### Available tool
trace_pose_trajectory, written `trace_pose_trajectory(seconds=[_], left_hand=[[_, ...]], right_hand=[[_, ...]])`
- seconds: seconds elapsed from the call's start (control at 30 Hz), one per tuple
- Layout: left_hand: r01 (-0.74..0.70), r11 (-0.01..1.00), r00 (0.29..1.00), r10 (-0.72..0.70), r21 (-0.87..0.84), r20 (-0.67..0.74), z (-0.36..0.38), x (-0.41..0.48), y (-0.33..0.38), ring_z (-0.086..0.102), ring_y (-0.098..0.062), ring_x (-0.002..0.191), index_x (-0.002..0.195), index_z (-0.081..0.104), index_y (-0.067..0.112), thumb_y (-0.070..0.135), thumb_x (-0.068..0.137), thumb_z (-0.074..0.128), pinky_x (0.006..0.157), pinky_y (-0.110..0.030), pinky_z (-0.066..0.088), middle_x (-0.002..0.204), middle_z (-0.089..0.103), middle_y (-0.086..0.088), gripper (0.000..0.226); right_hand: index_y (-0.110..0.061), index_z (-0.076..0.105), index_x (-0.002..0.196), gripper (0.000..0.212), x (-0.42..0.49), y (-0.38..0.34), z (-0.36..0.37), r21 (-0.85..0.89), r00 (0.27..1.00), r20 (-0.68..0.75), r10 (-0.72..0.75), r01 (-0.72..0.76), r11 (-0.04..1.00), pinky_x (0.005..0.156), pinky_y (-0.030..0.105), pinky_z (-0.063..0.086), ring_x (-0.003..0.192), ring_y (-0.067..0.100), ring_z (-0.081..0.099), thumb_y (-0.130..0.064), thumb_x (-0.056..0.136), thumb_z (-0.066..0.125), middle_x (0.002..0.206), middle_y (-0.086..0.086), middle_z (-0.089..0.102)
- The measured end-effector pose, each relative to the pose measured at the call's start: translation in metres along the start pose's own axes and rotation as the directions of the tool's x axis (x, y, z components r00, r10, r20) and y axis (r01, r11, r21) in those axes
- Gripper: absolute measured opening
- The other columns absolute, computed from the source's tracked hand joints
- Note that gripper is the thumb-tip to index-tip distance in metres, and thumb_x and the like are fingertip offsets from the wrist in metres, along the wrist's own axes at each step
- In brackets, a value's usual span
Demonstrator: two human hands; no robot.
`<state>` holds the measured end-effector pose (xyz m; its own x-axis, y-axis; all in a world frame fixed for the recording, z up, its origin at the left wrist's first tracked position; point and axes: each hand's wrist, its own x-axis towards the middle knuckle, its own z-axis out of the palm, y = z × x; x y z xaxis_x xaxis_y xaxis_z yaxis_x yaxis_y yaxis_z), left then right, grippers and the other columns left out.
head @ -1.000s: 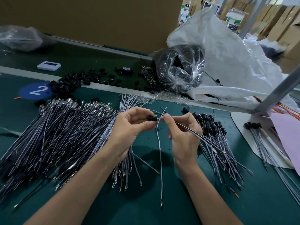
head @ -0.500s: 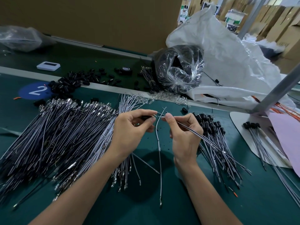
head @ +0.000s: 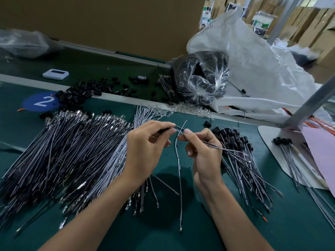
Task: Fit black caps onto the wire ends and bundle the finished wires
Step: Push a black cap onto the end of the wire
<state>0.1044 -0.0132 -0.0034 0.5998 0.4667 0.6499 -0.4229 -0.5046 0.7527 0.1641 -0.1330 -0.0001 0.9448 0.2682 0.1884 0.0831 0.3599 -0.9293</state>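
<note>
My left hand [head: 145,147] pinches a small black cap [head: 164,130] between thumb and forefinger, mostly hidden by the fingers. My right hand [head: 203,153] pinches a thin wire [head: 213,146] near its end, and the wire tip points at the cap. A second pale wire [head: 179,178] hangs down between my hands toward the green table [head: 181,240]. A big pile of uncapped wires [head: 63,153] lies left of my left hand. Capped wires [head: 241,160] lie in a heap right of my right hand.
Loose black caps [head: 87,91] lie scattered at the back left beside a blue "2" sticker [head: 40,102]. A clear bag of black parts [head: 201,78] and a white sack [head: 253,66] stand behind. A small capped bundle [head: 290,154] rests on white board at right, near a slanted metal post [head: 308,104].
The cap, plainly visible at my left fingertips a second ago, is now tucked deeper between the fingers. My hands stay close together, and the wire end has shifted slightly at the cap.
</note>
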Motion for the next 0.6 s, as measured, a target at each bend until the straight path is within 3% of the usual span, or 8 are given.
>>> trace_pose_trajectory(seconds=[0.17, 0.47, 0.6], left_hand=[[0.002, 1.000, 0.999, -0.001, 0.018, -0.054, -0.0002, 0.0004, -0.0016, 0.067, -0.007, 0.060, 0.095, 0.074, 0.011, 0.012, 0.086, 0.070, 0.057, -0.021, 0.056, 0.086, 0.069, 0.008, 0.010], [0.049, 0.999, 0.998, -0.049, -0.008, -0.043, -0.0014, 0.0017, -0.0011, 0.068, -0.008, 0.058, 0.092, 0.074, 0.010, 0.009, 0.086, 0.071, 0.056, -0.020, 0.055, 0.082, 0.069, 0.006, 0.007], [0.261, 0.953, 0.965, -0.262, -0.151, 0.014, 0.0010, 0.0022, -0.0034, 0.070, -0.014, 0.059, 0.096, 0.074, 0.012, 0.005, 0.083, 0.073, 0.059, -0.023, 0.057, 0.072, 0.073, 0.001, 0.014]], right_hand=[[-0.022, 0.050, 0.061, 0.032, -0.0041, -0.0014, 0.0040, 0.011, 0.998, 0.065, 0.024, -0.025, 1.000, 0.049, 0.018, 0.038, 0.065, 0.025, 0.048, -0.010, 0.080, 0.073, 0.070, 0.016, 0.071], [-0.020, 0.051, 0.065, 0.031, -0.0056, -0.0015, 0.0054, 0.049, 0.996, 0.078, 0.035, -0.038, 0.998, 0.049, 0.017, 0.038, 0.063, 0.024, 0.050, -0.006, 0.084, 0.071, 0.071, 0.014, 0.072], [-0.017, 0.053, 0.068, 0.027, -0.0012, -0.0014, 0.0019, 0.028, 1.000, -0.005, -0.004, 0.004, 1.000, 0.048, 0.017, 0.038, 0.053, 0.016, 0.048, -0.007, 0.084, 0.072, 0.075, 0.015, 0.073]])
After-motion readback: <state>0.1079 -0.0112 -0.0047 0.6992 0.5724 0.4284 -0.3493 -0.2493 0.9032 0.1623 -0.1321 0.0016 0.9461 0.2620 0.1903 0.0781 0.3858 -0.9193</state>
